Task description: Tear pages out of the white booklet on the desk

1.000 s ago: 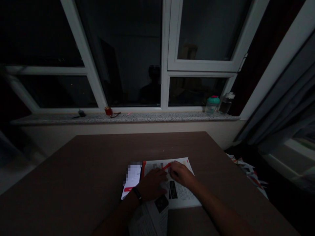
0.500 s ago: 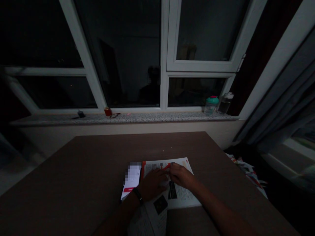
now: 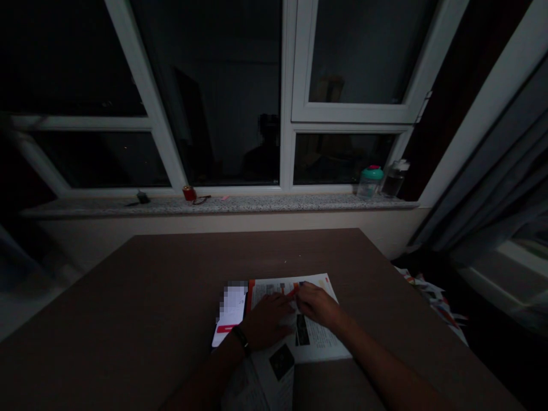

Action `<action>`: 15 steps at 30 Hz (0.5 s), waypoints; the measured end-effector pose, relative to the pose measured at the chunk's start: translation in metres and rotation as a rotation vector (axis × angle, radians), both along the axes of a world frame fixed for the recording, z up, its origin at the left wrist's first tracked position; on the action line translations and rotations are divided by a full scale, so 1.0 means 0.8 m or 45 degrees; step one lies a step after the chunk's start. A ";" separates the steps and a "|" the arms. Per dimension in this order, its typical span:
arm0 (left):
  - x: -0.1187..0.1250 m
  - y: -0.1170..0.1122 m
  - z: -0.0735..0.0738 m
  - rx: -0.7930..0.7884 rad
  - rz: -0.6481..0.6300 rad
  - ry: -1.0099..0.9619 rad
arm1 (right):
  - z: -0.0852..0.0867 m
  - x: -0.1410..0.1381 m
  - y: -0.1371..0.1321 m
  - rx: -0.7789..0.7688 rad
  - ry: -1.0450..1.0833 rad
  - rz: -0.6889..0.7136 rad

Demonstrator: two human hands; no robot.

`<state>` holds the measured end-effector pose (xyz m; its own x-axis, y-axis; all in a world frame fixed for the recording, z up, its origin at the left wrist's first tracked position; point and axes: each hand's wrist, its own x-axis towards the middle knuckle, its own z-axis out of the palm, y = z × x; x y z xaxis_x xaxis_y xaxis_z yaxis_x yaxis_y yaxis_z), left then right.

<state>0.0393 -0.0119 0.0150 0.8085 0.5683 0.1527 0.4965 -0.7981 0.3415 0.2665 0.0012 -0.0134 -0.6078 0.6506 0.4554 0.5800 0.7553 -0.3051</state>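
Observation:
An open printed booklet lies on the brown table near the front edge. My left hand rests on its left page, fingers curled loosely, a dark band on the wrist. Closed in a pinch, my right hand holds a thin red pen whose tip points up-left over the top of the page. The two hands almost touch. A lit phone lies just left of the booklet, beside my left wrist.
A stone window sill runs behind the table, bearing a teal-lidded jar, a clear bottle, a small red object and a dark item. Grey curtains hang at right. Papers lie on the floor right of the table.
Both hands stay on the booklet. The right hand with the red pen has shifted only slightly over the top of the page; the view wobbled a little.

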 end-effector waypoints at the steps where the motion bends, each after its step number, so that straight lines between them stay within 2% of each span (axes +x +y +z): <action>1: 0.000 0.000 0.000 0.007 0.008 -0.002 | 0.000 0.001 0.006 0.002 0.007 -0.051; 3: -0.001 0.001 -0.002 0.015 0.007 -0.014 | 0.000 0.002 0.015 0.006 0.030 -0.168; 5: -0.001 0.002 -0.003 0.014 -0.008 -0.029 | 0.001 0.003 0.017 0.016 0.035 -0.187; 11: -0.003 0.005 -0.007 -0.006 -0.037 -0.043 | 0.002 0.001 -0.005 -0.012 0.020 -0.005; 15: -0.002 0.003 -0.005 -0.018 -0.022 -0.045 | 0.002 0.004 0.004 -0.005 0.042 -0.067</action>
